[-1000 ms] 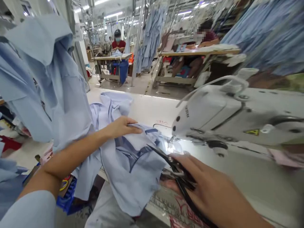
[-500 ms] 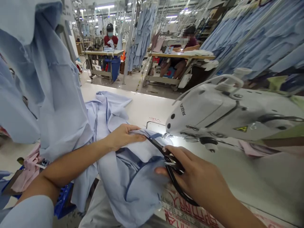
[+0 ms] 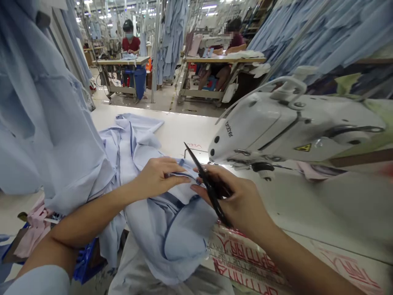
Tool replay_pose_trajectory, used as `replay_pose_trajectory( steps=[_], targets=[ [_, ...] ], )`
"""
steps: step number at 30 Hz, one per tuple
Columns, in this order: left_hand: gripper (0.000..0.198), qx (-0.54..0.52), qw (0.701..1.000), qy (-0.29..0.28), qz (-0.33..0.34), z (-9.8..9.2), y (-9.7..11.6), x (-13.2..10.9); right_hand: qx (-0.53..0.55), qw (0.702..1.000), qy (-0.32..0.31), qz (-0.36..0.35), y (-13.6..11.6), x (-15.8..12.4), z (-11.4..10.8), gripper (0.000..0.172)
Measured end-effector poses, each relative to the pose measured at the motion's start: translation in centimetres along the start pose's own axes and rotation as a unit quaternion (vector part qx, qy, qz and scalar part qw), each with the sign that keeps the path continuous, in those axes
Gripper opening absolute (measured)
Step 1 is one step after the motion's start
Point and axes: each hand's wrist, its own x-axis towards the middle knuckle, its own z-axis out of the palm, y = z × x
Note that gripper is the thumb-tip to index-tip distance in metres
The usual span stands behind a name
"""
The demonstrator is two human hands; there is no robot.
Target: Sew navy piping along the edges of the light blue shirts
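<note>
A light blue shirt point(image 3: 167, 229) lies over the near edge of the white sewing table point(image 3: 181, 131). My left hand point(image 3: 159, 177) rests on it with fingers pressed down, pinching a folded edge of the cloth. My right hand point(image 3: 238, 200) is closed round black scissors point(image 3: 204, 180), blades pointing up and away, just right of my left fingertips. The scissor blades look closed together. The white sewing machine point(image 3: 276, 127) stands right behind my right hand.
Light blue garments point(image 3: 46, 123) hang in a thick bunch at the left. Printed red-lettered sheets point(image 3: 245, 258) lie on the table's near edge. Two other people sit at sewing tables point(image 3: 221, 61) across the aisle. More blue shirts hang at the upper right.
My right hand has brought the scissors up and left, close to my left fingertips, with the blades tipped more upright. My left hand has stayed on the shirt.
</note>
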Motion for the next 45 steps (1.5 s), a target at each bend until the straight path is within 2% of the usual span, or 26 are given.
replay_pose_trajectory(
  steps=[2,4,5,7,9,12,15,19,22,25,27,33,37,40,45],
  targets=[
    [0.021,0.026,0.999,-0.045,0.006,-0.4,-0.1,0.1,0.074,0.995,-0.012,0.065,-0.5,-0.1,0.2,0.03],
    [0.021,-0.03,0.993,-0.114,-0.011,-0.8,-0.2,0.1,0.111,0.987,-0.016,0.112,-0.7,-0.3,0.1,0.032],
    [0.023,-0.075,0.988,-0.129,-0.031,-0.9,-0.2,0.1,0.107,0.987,-0.015,0.121,-0.7,-0.5,-0.1,0.031],
    [0.025,-0.169,0.976,-0.106,-0.093,-0.8,-0.3,0.1,0.072,0.991,-0.017,0.114,-0.3,-1.0,-0.4,0.029],
    [0.027,-0.241,0.957,-0.047,-0.156,-0.5,-0.6,0.0,0.021,0.996,-0.028,0.087,0.4,-1.5,-0.8,0.029],
    [0.027,-0.304,0.935,0.009,-0.184,-0.1,-1.0,0.0,-0.086,0.995,-0.043,0.004,1.4,-2.3,-1.6,0.039],
    [0.024,-0.298,0.938,0.005,-0.179,0.0,-1.1,0.0,-0.219,0.97,-0.05,-0.095,2.0,-2.7,-2.2,0.05],
    [0.025,-0.26,0.948,-0.015,-0.184,0.0,-0.9,-0.2,-0.326,0.931,-0.053,-0.154,2.2,-2.7,-2.3,0.054],
    [0.023,-0.251,0.951,-0.018,-0.181,0.2,-0.9,-0.1,-0.352,0.919,-0.053,-0.172,2.1,-2.3,-1.7,0.05],
    [0.017,-0.266,0.945,-0.019,-0.19,0.4,-0.9,0.0,-0.373,0.908,-0.041,-0.187,1.8,-1.9,-1.1,0.057],
    [0.015,-0.279,0.94,-0.025,-0.194,0.4,-0.9,0.0,-0.392,0.898,-0.027,-0.197,1.7,-1.7,-0.9,0.056],
    [0.013,-0.261,0.941,-0.064,-0.204,-0.1,-0.9,0.0,-0.433,0.867,0.001,-0.247,2.6,-2.2,-2.0,0.045],
    [0.017,-0.262,0.946,-0.063,-0.181,-0.1,-1.4,0.0,-0.42,0.869,-0.002,-0.262,3.0,-2.8,-3.0,0.041],
    [0.02,-0.231,0.957,-0.055,-0.165,0.0,-1.7,0.0,-0.404,0.882,-0.016,-0.242,2.5,-2.8,-2.9,0.047],
    [0.02,-0.185,0.968,-0.089,-0.144,0.0,-1.4,-0.1,-0.401,0.882,-0.039,-0.245,1.5,-1.6,-2.6,0.052]
  ],
)
